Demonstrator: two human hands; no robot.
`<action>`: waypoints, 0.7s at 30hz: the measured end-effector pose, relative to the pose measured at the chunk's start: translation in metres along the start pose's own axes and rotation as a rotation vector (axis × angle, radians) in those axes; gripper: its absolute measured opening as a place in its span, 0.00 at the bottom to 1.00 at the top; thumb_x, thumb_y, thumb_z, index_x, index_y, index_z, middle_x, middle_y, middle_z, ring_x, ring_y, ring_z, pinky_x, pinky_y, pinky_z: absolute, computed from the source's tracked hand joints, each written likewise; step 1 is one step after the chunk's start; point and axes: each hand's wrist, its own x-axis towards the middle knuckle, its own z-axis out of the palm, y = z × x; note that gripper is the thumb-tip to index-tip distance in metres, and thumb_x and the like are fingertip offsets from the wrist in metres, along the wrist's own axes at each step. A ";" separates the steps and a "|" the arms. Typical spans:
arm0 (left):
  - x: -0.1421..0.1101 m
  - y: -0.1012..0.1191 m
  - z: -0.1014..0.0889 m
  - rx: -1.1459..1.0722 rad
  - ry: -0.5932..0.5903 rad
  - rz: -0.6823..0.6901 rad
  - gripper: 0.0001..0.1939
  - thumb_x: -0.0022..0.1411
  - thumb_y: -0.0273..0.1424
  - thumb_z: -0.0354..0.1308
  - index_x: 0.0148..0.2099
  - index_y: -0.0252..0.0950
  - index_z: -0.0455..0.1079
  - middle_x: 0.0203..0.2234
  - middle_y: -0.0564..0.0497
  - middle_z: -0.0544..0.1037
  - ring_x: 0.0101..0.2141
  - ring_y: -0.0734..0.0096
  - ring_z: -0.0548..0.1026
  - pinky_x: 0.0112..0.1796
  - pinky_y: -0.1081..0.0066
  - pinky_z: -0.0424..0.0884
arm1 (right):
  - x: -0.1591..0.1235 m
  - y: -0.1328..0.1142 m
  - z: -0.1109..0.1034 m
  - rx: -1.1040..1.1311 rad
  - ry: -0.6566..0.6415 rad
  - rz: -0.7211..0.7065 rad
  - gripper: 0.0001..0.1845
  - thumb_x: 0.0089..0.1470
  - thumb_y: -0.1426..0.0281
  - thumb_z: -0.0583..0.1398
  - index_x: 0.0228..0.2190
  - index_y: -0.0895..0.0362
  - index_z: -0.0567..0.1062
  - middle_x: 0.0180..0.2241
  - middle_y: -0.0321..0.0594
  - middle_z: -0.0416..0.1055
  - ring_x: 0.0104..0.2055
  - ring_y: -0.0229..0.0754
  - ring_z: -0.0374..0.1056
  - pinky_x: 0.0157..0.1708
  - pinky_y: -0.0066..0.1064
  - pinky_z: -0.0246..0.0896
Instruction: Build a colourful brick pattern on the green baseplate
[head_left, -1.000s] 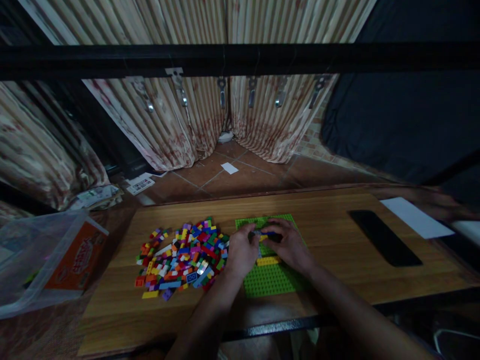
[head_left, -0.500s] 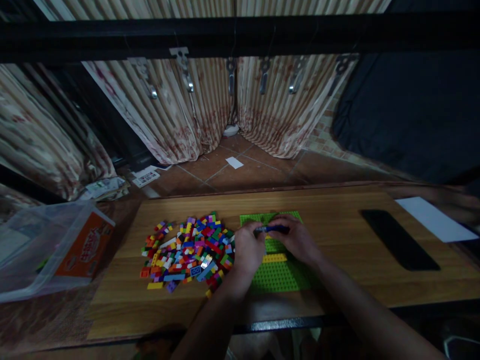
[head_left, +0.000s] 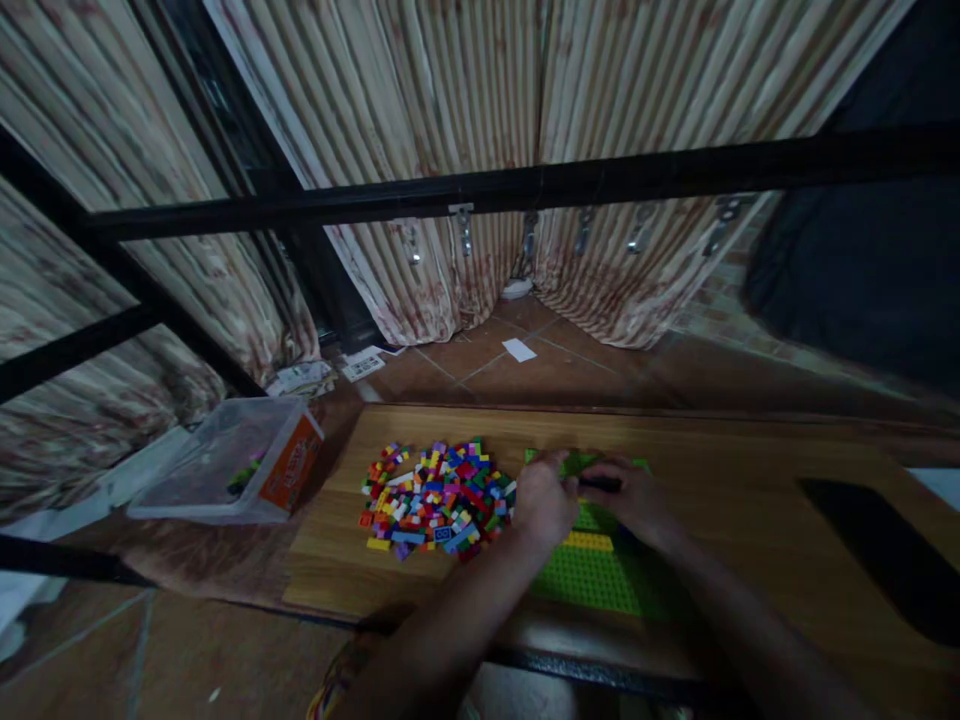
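Observation:
Both hands meet over the upper part of a green studded baseplate (head_left: 589,582). My left hand (head_left: 546,500) is closed, its fingertips at the left end of a long dark building brick (head_left: 600,484). From the other side, my right hand (head_left: 637,503) pinches the same brick, which looks blue-black in the dim light. Its underside and any contact with the plate are hidden by the fingers. Just below the hands, a yellow brick row (head_left: 589,541) lies across the plate. Left of my left hand spreads a pile of mixed coloured bricks (head_left: 435,497).
A clear plastic box (head_left: 217,510) with an orange label stands beyond the left end of the wooden table (head_left: 337,575). A black flat object (head_left: 877,540) lies at the right, near a white sheet (head_left: 941,487). A dark metal bar (head_left: 360,205) with hanging hooks crosses ahead.
My view has swung left and tilted, so the table sits further right and lower, and more of the box and floor shows. Both hands stay over the plate, holding the dark brick.

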 end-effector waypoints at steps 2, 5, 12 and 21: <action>0.000 -0.005 -0.027 0.101 0.038 0.061 0.19 0.59 0.25 0.53 0.53 0.38 0.71 0.47 0.45 0.77 0.47 0.63 0.75 0.51 0.66 0.68 | -0.001 0.000 -0.004 0.028 0.000 0.072 0.15 0.46 0.57 0.62 0.32 0.52 0.80 0.36 0.40 0.77 0.39 0.49 0.72 0.42 0.43 0.65; 0.004 -0.029 -0.081 0.247 0.070 0.031 0.18 0.59 0.25 0.51 0.50 0.37 0.73 0.46 0.45 0.78 0.45 0.62 0.76 0.51 0.65 0.68 | -0.004 -0.001 -0.013 0.035 0.039 0.163 0.15 0.49 0.57 0.60 0.35 0.51 0.80 0.38 0.39 0.78 0.41 0.50 0.73 0.43 0.43 0.65; 0.007 -0.069 -0.135 0.451 -0.069 -0.025 0.21 0.54 0.23 0.53 0.50 0.40 0.75 0.44 0.46 0.79 0.45 0.61 0.76 0.49 0.66 0.68 | -0.010 -0.013 -0.022 0.005 0.058 0.123 0.15 0.51 0.56 0.58 0.34 0.50 0.80 0.35 0.38 0.79 0.38 0.49 0.74 0.39 0.40 0.66; 0.000 -0.066 -0.116 0.549 -0.135 -0.007 0.25 0.48 0.17 0.52 0.48 0.35 0.74 0.45 0.44 0.77 0.48 0.59 0.73 0.52 0.65 0.64 | -0.009 -0.019 -0.018 -0.047 0.018 0.100 0.14 0.53 0.57 0.57 0.33 0.50 0.79 0.36 0.38 0.78 0.38 0.48 0.72 0.38 0.39 0.65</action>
